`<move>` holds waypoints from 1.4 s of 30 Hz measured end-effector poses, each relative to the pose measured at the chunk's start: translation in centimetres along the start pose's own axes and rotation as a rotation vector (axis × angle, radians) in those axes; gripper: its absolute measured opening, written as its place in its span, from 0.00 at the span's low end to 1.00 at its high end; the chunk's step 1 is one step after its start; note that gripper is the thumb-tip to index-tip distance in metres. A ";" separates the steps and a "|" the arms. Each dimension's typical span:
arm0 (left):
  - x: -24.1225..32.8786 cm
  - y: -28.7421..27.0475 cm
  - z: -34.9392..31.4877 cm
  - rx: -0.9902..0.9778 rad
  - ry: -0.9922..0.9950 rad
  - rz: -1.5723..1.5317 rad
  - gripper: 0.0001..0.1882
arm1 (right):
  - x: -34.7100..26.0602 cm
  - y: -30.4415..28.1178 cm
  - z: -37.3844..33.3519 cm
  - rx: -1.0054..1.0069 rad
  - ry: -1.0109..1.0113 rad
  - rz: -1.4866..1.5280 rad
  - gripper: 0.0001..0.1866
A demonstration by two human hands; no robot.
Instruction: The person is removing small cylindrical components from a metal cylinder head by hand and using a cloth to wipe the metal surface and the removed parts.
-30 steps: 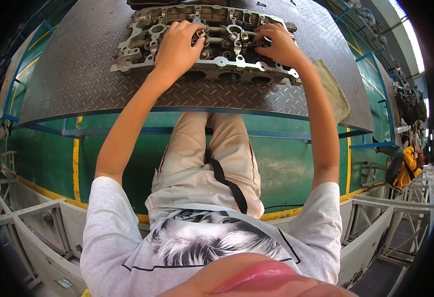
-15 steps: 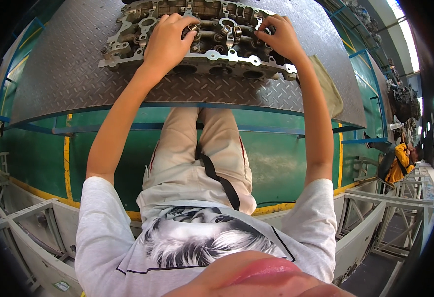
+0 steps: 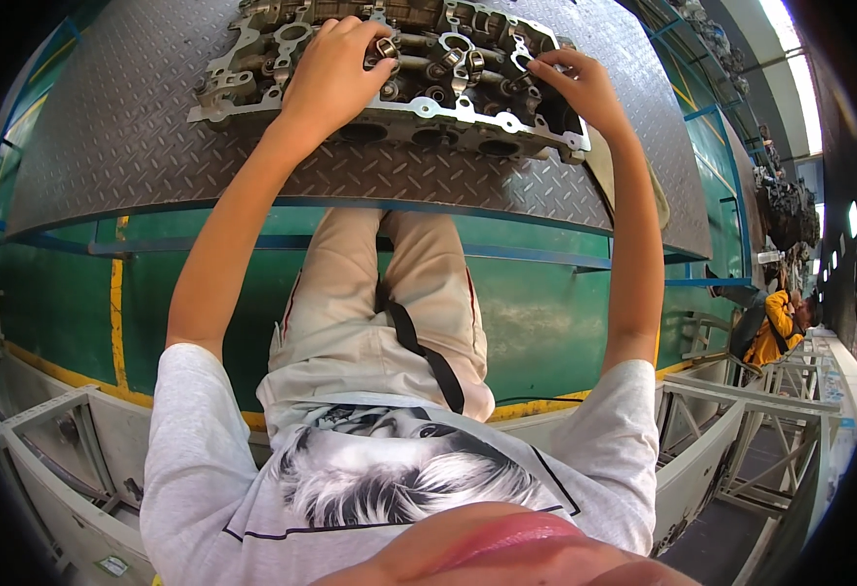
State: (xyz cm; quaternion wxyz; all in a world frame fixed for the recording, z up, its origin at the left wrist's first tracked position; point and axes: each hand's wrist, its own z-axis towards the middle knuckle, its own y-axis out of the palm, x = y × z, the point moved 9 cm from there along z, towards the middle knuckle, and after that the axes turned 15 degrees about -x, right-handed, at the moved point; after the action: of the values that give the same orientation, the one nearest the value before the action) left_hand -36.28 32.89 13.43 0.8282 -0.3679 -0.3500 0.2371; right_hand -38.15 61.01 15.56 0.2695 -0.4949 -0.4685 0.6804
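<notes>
Cylinder head (image 3: 448, 115) lay on the diamond-plate table (image 3: 135, 166), straight in front of the person, its far edge cut off by the top of the view. Left hand (image 3: 335, 70) was over its left-centre part, thumb and forefinger bent round a metal ring (image 3: 386, 49); they looked in contact, but couldn't tell whether the ring was firmly pinched or just steadied. Right hand (image 3: 587, 88) was at the right end, thumb and fingertips drawn nearly together just beside the right-hand ring seat (image 3: 521, 61); anything between them was too small to tell. Doing this well likely meant a light fingertip hold, ring kept square rather than cocked, the other hand working without knocking neighbouring parts, and no dragging across machined faces. Counts: one cylinder head, two bare hands, one ring at the left fingers, two more rings (image 3: 474, 66) leaning at the middle seat, so three loose-looking rings made out; three ring seats clear, others possibly covered by the left hand; three round openings (image 3: 428, 138) along the near side; one olive cloth (image 3: 660, 195) right of the head, partly behind the right forearm; one co-worker in yellow (image 3: 772, 327) far right.
</notes>
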 end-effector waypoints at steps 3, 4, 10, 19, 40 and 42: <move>-0.2 0.1 0.0 -0.035 -0.037 -0.009 0.15 | 1.1 -1.0 -0.8 0.013 0.029 0.099 0.16; -0.1 0.1 -0.1 -0.035 -0.037 -0.010 0.15 | 2.0 -1.3 -1.1 0.025 0.080 0.147 0.15; 0.3 -0.7 -0.2 0.029 -0.076 0.049 0.13 | 2.1 -3.3 -2.9 0.140 0.029 -0.115 0.16; 0.2 -0.8 -0.4 0.037 -0.118 0.093 0.14 | 1.7 -1.8 -2.5 0.080 -0.062 -0.214 0.16; 2.0 0.7 0.1 -0.123 0.108 0.058 0.12 | -5.1 0.4 -2.1 0.242 -0.042 -0.221 0.09; 1.8 0.8 0.1 -0.134 0.090 0.061 0.11 | -5.1 0.7 -2.0 0.228 -0.032 -0.197 0.09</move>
State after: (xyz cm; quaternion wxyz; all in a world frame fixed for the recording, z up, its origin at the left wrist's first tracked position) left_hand -35.28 34.58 13.60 0.8091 -0.4431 -0.3160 0.2216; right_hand -34.41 57.23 16.97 0.3821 -0.4019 -0.4385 0.7073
